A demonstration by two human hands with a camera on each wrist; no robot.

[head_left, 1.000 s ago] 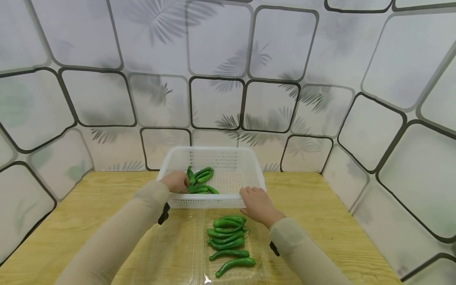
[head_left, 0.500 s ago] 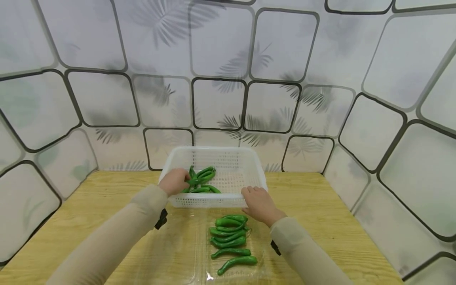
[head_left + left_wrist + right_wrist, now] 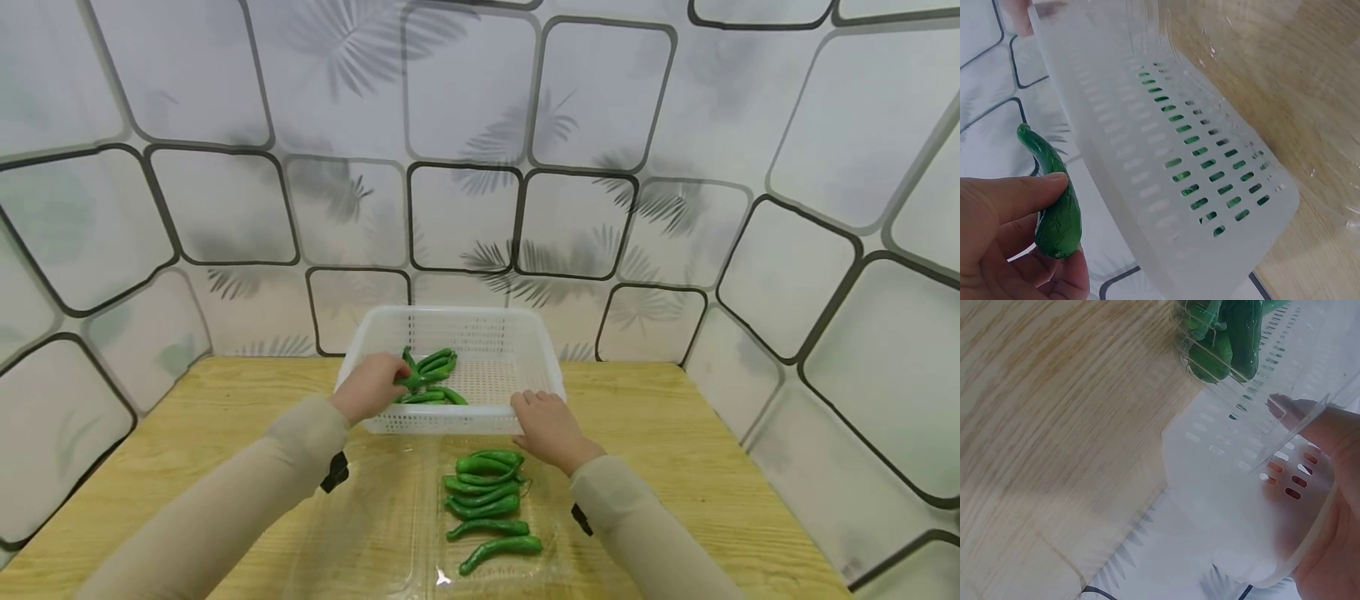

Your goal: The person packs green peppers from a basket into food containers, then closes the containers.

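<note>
My left hand (image 3: pixel 371 387) is over the near left part of a white perforated plastic basket (image 3: pixel 442 421). Between its thumb and fingers it pinches a curved green pepper (image 3: pixel 1059 228), held above the basket's rim in the left wrist view. Several other green peppers (image 3: pixel 435 363) lie on the left side of the basket floor. My right hand (image 3: pixel 553 432) grips the near right corner of the basket, its thumb against the outer wall and its fingers over the rim. In front of the basket, several green peppers (image 3: pixel 491 504) lie stacked in a row in a clear plastic container (image 3: pixel 375 517).
All of this stands on a wood-grain table (image 3: pixel 660 500). Behind and on both sides rises a pale patterned wall covering (image 3: pixel 465 217). The clear container's near side of the basket is close, and its left half shows bare wood grain through it.
My left hand has come up a little from the peppers in the basket, lifting one pepper. My right hand stays on the basket's corner. The view has shifted slightly.
</note>
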